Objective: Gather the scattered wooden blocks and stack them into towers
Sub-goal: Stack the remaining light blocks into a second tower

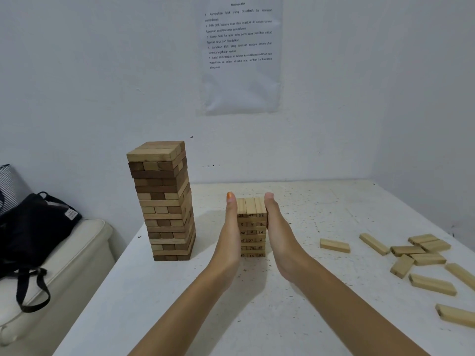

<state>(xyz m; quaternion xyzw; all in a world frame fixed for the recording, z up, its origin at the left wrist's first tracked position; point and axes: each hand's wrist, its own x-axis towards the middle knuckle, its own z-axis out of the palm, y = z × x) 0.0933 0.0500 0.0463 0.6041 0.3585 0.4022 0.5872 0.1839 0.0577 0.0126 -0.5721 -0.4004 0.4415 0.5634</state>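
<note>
Flat-fingered, left hand and right hand press the short tower between them, near the far edge of the table; an uneven squeeze could shear its layers.

You're in a plain room set up as a task station: bare white walls, a printed instruction sheet stuck above a speckled white table, a black bag on a cream cushioned seat beside it.
</note>
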